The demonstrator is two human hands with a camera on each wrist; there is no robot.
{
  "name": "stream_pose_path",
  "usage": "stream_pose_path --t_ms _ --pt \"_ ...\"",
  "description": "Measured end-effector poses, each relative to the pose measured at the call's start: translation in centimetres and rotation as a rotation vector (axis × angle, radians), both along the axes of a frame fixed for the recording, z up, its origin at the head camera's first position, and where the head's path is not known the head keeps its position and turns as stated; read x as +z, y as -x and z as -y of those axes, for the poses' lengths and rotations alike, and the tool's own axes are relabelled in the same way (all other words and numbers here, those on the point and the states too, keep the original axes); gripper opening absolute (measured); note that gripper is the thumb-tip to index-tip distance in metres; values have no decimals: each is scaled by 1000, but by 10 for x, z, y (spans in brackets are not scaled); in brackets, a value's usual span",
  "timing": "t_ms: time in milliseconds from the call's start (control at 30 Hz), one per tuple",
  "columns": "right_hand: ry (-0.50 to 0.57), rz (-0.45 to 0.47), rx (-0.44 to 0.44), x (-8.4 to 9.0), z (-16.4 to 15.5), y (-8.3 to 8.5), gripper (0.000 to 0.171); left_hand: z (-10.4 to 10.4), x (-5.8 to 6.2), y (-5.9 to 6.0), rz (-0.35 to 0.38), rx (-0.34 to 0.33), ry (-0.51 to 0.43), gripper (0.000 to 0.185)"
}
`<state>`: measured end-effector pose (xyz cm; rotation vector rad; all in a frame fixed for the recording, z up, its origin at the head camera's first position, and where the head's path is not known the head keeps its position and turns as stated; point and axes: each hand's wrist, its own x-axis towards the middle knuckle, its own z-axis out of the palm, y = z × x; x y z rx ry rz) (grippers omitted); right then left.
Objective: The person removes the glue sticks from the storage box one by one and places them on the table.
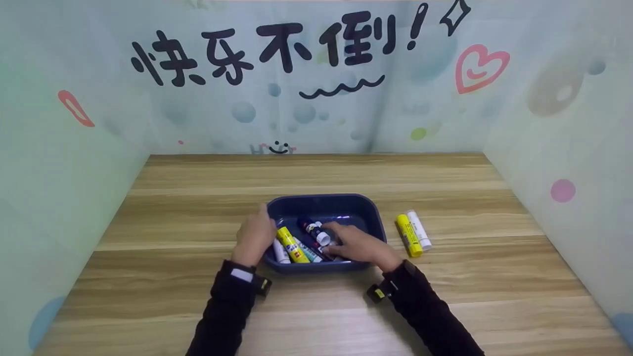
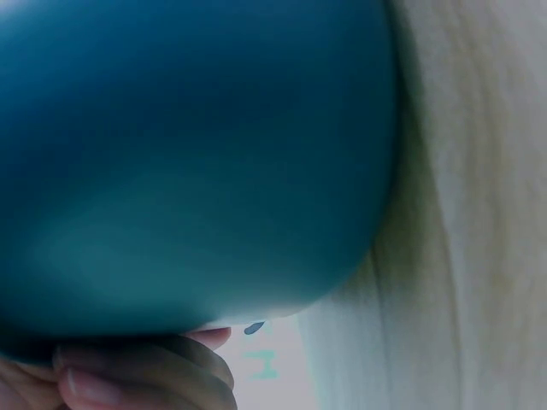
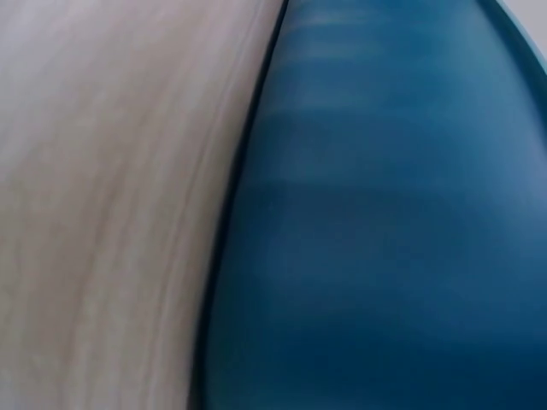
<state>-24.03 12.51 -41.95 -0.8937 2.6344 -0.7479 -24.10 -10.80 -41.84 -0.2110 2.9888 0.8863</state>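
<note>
head: above, forward-down | wrists: close, blurred | shared: blue tray (image 1: 368, 207)

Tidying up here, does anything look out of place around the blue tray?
Yes: a yellow glue stick and a white one lie on the table right of the blue tray, while the others are inside it.

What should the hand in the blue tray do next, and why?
Probably close the right hand on one glue stick and lift it out. It rests among the sticks in the tray, the left hand grips the rim, and two sticks lie outside.
</note>
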Motion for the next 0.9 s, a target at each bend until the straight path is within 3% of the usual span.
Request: stream_pose_path --t_ms 167,567,733,900 --pt "-1 -30 15 0 -1 -1 46 0 0 -1 -4 -12 16 40" --pt "-161 55 -133 4 1 -4 63 0 1 0 3 -13 7 37" --pt "-120 45 -175 3 1 -4 52 0 1 0 14 -12 8 38" --pt "-61 -21 -208 2 0 -2 37 1 1 0 31 -11 -7 39"
